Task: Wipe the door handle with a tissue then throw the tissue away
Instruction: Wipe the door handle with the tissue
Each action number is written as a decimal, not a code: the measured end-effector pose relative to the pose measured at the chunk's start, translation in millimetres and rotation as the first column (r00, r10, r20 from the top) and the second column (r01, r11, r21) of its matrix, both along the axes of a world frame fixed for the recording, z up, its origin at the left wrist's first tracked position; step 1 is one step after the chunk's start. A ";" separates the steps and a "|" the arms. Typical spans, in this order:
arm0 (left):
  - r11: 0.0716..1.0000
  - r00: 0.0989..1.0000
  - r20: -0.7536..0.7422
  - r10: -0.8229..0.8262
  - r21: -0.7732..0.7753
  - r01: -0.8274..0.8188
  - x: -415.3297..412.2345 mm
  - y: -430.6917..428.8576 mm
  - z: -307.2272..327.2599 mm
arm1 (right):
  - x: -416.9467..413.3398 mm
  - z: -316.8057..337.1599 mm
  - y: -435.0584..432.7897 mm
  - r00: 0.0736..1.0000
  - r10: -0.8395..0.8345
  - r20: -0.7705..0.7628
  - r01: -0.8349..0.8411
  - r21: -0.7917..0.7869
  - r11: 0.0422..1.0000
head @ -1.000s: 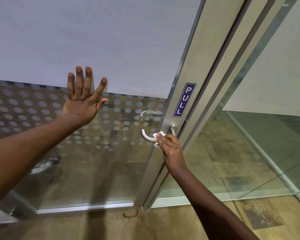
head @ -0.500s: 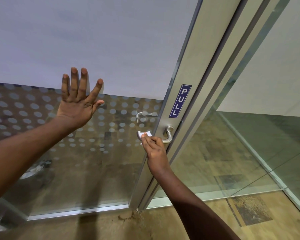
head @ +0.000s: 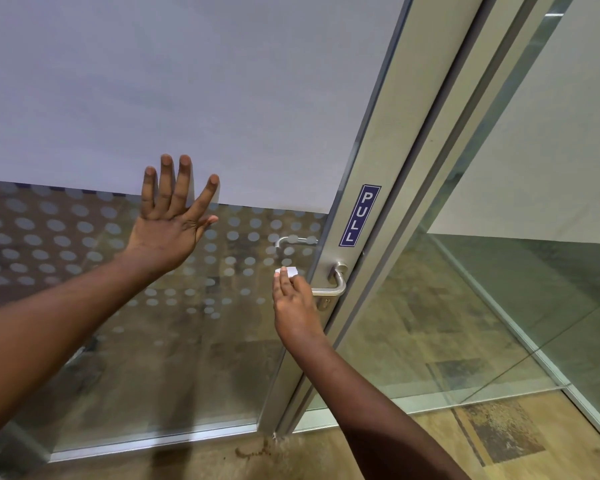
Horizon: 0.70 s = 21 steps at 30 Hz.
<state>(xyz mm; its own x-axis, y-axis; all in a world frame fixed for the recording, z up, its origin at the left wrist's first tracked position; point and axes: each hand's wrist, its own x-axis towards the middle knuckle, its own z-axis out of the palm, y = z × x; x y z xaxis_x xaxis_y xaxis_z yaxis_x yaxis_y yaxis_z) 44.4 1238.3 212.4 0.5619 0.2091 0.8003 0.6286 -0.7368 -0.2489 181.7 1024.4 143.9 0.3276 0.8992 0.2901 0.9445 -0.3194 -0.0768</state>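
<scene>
Sliding outward from the handle's bend, the right hand [head: 297, 308] pinches the tissue [head: 289, 271] over the door handle [head: 329, 289] tip at six o'clock, wiping unfinished, while the left hand [head: 172, 216] presses open-palmed on glass [head: 84, 271].

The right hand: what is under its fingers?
Under the right hand a white tissue sticks out past the fingertips, on the door handle. The handle's free end is covered.

Brushed matt metal door handle [head: 336, 285], soft white paper tissue [head: 289, 271], glossy glass door [head: 153, 358] with frosted dots, satin aluminium frame [head: 388, 168]
</scene>
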 end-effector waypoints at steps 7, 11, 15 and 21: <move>0.995 0.995 -0.089 -0.044 -0.093 0.035 -14.7 -6.6 9.1 | -7.2 12.2 14.5 0.993 0.072 -0.094 -0.069 0.030 0.997; 0.984 0.989 -0.071 -0.126 -0.136 0.116 -25.5 -12.3 18.8 | -20.7 19.6 20.1 0.924 -0.006 -0.383 0.090 0.201 0.976; 0.970 0.984 -0.008 -0.178 -0.170 0.174 -29.4 -20.6 22.8 | -35.6 32.6 19.8 0.631 0.071 -0.773 0.334 0.352 0.875; 0.741 0.898 0.307 -0.314 -0.513 0.434 -21.0 -59.4 10.3 | -29.9 36.9 8.5 0.219 0.294 -0.930 0.394 0.360 0.846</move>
<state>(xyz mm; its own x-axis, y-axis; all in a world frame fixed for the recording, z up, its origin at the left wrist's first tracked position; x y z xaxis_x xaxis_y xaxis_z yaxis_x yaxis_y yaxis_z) 23.4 1178.8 222.8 0.5422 0.4544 0.7068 0.2616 -0.8907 0.3719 151.8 1032.8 180.8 0.6846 0.7279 0.0393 0.0124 0.0422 -0.9990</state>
